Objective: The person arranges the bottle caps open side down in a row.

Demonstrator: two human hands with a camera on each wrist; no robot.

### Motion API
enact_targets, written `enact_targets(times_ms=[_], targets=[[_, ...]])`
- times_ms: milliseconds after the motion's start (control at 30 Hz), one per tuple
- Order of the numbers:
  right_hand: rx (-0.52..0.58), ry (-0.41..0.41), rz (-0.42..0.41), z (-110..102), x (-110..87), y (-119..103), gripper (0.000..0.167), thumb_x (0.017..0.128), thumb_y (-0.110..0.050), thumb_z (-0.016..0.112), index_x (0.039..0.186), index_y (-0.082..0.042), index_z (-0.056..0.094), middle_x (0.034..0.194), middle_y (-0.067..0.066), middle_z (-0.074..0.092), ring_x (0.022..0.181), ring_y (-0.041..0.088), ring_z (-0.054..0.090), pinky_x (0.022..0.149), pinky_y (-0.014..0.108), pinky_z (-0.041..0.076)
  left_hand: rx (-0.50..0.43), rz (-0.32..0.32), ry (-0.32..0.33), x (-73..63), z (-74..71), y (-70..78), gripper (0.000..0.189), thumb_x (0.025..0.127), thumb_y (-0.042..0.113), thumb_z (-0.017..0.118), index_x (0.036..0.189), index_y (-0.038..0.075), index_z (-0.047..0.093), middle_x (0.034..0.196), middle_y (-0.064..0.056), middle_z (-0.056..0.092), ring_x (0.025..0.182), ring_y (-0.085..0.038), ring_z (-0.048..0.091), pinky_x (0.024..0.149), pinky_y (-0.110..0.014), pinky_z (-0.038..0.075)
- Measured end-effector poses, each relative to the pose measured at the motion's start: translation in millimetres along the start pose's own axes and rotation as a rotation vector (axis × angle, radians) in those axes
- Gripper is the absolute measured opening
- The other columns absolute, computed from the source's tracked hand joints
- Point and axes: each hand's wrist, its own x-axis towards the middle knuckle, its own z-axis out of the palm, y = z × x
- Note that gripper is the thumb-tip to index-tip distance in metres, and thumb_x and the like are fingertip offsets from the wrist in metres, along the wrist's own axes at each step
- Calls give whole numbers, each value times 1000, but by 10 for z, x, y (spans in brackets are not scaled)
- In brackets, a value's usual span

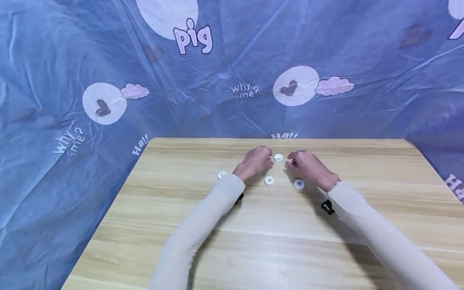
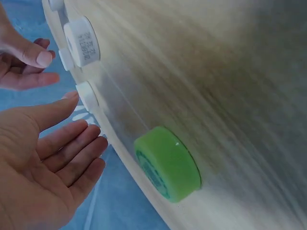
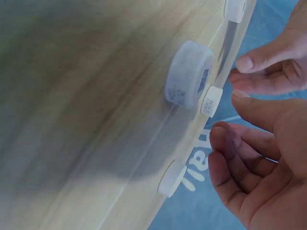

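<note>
A small white bottle cap (image 1: pixel 278 157) lies between my two hands near the table's far edge. My left hand (image 1: pixel 256 161) is just left of it, fingers relaxed and holding nothing. My right hand (image 1: pixel 307 164), fingers loosely bent and also holding nothing, hovers to its right. Nearer to me lie a white cap (image 1: pixel 269 180) and, below the right hand, a pale cap (image 1: pixel 299 184) with a dark square mark. In the left wrist view a green cap (image 2: pixel 168 164) sits close to the left hand. A translucent pale cap (image 3: pixel 189 74) stands out in the right wrist view.
One more cap (image 1: pixel 222 175) lies left of the left forearm, partly behind the sleeve. The wooden table (image 1: pixel 253 249) ends at a blue printed cloth (image 1: pixel 224 108) hanging behind it. Black straps (image 1: pixel 328 207) show under both wrists.
</note>
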Motion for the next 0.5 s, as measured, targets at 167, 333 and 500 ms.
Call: enact_targets(times_ms=[167, 333, 500], targets=[[-11, -7, 8, 49, 130, -5, 8, 93, 2, 71, 96, 9, 74, 71, 11, 69, 61, 18, 64, 60, 37, 58, 26, -9, -1, 89, 17, 1, 24, 96, 8, 71, 74, 12, 61, 75, 1, 57, 66, -12, 52, 60, -24, 47], [-21, -31, 35, 81, 234, -12, 5, 91, 4, 71, 88, 7, 73, 68, 8, 65, 57, 17, 56, 55, 33, 52, 27, -16, -4, 161, 40, 34, 19, 96, 8, 71, 78, 11, 66, 76, 0, 62, 69, -14, 58, 64, -26, 52], [14, -79, 98, 108, 289, -20, 11, 89, 7, 67, 80, 2, 70, 65, 5, 60, 58, 16, 53, 55, 31, 48, 27, -32, -10, 198, 80, 51, 19, 97, 11, 70, 78, 10, 67, 79, -3, 65, 71, -17, 62, 65, -29, 54]])
